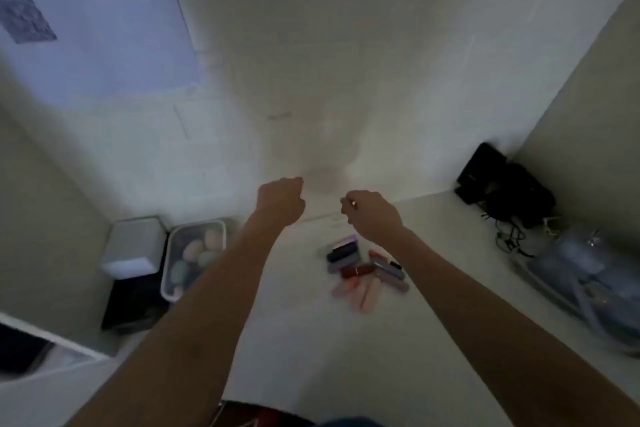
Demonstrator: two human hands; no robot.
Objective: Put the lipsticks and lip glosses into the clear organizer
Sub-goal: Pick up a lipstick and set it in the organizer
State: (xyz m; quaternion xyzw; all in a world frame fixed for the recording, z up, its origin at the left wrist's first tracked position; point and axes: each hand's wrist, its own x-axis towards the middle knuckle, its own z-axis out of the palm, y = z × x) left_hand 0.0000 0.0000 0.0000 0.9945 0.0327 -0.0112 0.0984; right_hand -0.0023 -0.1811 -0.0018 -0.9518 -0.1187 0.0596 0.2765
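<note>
Roughly ten lipsticks [365, 270] (blurred) lie heaped below left hand [282, 199] and right hand [372, 217], each grip curled, seemingly empty.

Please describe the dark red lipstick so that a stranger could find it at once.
On the white tabletop, below the right hand, lies a small heap of lipstick and lip gloss tubes. The glossy dark red lipstick tube lies crosswise in its middle. The tubes around it are pink, grey, purple or navy.
</note>
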